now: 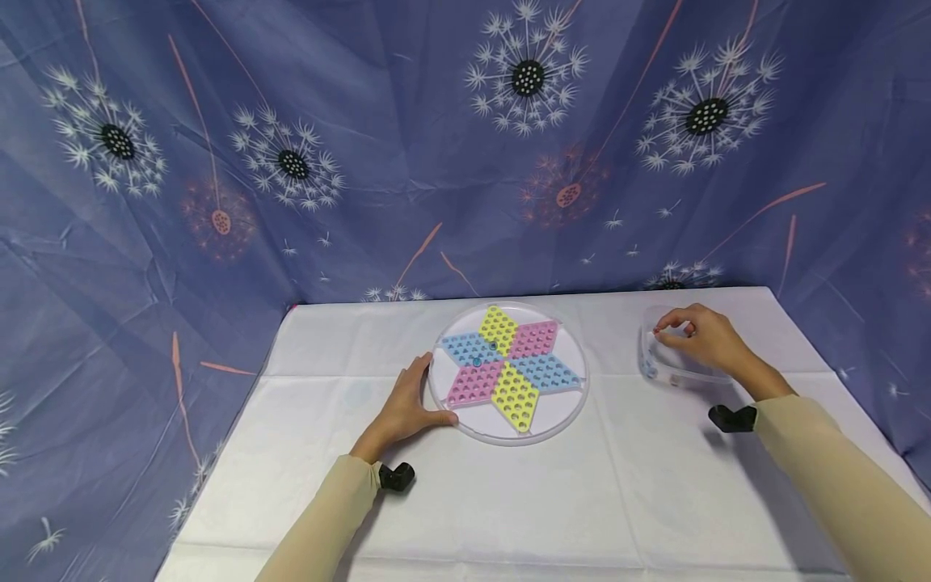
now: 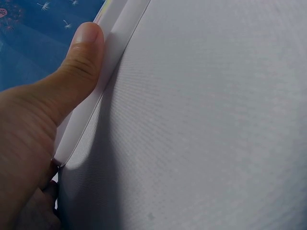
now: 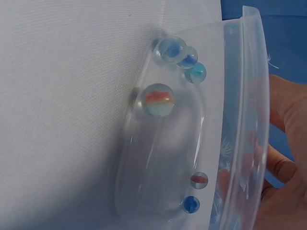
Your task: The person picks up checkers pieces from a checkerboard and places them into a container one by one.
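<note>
Two hands are seen over a white cloth-covered table (image 1: 509, 501), fine woven texture visible in wrist views. Round clear plastic board (image 1: 509, 372) w/ raised rim lies at table centre; six-point star on it is made of perforated diamonds in yellow, pink, blue. A small blue marble (image 1: 477, 361) is seated in a hole nr star centre. Backdrop: blue-violet fabric (image 1: 364, 162) w/ dandelion print, creased.

Left hand (image 1: 407, 408) is set against board's left rim, fingers fairly straight along the edge, thumb (image 2: 79, 62) pressed flat on the rim per left wrist view; nothing is gripped, only steadied.

Right hand (image 1: 701, 339) is placed over a clear plastic container (image 1: 658, 368) w/ rounded corners, at table's right, well apart from board. Fingers are curled round the container's far wall (image 3: 244, 120); whether a marble is pinched btwn fingertips cannot be told. Glass marbles (image 3: 175, 50) are clustered in one container corner, blue/teal ones; a larger one w/ orange swirl (image 3: 158, 99) sits just beside them; two more small ones (image 3: 194, 191) lie at the opposite end, red-streaked and blue.

Black wrist-mounted cams (image 1: 396, 477) are seen at both sleeves, beige.
</note>
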The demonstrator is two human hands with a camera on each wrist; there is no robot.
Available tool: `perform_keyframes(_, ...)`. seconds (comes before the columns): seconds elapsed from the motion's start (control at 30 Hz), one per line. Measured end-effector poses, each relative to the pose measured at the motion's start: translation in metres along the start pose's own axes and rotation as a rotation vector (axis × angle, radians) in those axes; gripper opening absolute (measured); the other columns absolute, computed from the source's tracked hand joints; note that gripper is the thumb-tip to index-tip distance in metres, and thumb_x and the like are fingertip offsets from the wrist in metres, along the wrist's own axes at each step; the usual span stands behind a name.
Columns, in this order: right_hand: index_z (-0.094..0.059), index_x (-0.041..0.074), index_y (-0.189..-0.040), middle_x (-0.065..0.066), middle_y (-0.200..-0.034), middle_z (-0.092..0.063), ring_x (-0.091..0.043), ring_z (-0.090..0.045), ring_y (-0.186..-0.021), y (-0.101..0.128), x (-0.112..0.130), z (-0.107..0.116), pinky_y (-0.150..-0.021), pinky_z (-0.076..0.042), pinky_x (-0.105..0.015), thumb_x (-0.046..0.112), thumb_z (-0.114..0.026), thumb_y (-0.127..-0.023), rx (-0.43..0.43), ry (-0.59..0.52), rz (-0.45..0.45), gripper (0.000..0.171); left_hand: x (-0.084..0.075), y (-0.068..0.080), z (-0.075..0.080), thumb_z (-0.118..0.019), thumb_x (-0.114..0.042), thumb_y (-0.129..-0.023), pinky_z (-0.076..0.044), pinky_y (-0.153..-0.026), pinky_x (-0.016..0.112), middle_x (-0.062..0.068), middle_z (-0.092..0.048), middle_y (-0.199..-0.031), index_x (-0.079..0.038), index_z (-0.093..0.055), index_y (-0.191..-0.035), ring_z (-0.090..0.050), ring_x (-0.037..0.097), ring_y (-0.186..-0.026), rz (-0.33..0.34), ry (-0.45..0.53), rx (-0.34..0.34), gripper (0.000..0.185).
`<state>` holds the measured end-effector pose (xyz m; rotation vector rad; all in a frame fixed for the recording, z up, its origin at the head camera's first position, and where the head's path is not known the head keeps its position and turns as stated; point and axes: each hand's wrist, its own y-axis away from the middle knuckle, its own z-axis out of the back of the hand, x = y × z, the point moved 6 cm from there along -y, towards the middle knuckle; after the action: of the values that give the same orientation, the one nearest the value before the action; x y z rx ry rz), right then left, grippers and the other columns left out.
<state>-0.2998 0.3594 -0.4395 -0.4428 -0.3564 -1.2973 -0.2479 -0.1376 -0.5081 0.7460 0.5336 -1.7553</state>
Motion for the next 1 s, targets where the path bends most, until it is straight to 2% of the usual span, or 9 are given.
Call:
perform_keyframes(0.43,-0.077,0.013,-0.106,-0.02,-0.109,-0.062,-0.034,-0.057,-0.09,0.0,0.0003,-0.0041,-0.067,-0.047,-0.04,0.027,-0.074,-0.096,-0.009,0.011,0.002,0.018,-0.0003,-0.0001,0.0003,-0.096,-0.044,-0.068,-0.004,-0.129,0.043,0.014,-0.02,-0.17,-0.006,-0.017,-0.164,-0.01,0.03,-0.158,0.0,0.0,0.008,0.131)
perform_keyframes(0.7,-0.068,0.004,-0.126,-0.024,-0.11,-0.061,-0.032,-0.058,-0.088,-0.0003,-0.0008,-0.004,-0.066,-0.049,-0.039,0.034,-0.074,-0.096,-0.029,0.02,-0.004,0.043,-0.0006,-0.0005,0.0003,-0.097,-0.043,-0.067,-0.004,-0.129,0.044,0.014,-0.022,-0.169,-0.004,-0.019,-0.164,-0.011,0.031,-0.158,-0.011,0.009,0.0,0.13)
perform_keyframes(1.0,-0.068,0.004,-0.126,-0.025,-0.108,-0.062,-0.032,-0.058,-0.085,0.0003,-0.0023,-0.004,-0.066,-0.049,-0.039,0.031,-0.074,-0.096,-0.044,0.02,0.008,0.041,0.0011,-0.0002,-0.0003,-0.097,-0.043,-0.066,-0.004,-0.129,0.044,0.014,-0.021,-0.169,-0.006,-0.019,-0.164,-0.011,0.031,-0.158,-0.003,0.014,-0.003,0.131)
